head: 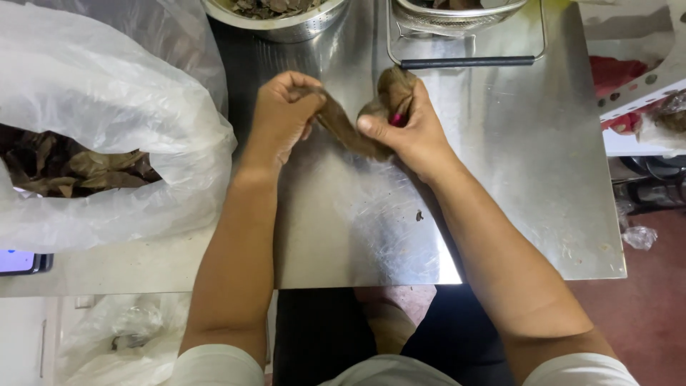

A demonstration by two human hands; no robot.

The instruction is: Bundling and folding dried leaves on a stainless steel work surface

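Observation:
A brown dried leaf (343,127) is stretched between both my hands over the steel table (529,179). My left hand (282,114) pinches its left end with closed fingers. My right hand (407,125) grips the crumpled right end, thumb pressed on top, with something small and pink showing between the fingers. On the left, a large clear plastic bag (107,121) holds several more dried brown leaves (71,168).
A steel bowl (286,25) of leaf pieces stands at the back edge. Beside it sits a wire basket (464,28) with a black handle. A small dark speck (419,214) lies on the table. A phone corner (21,262) shows at the left edge.

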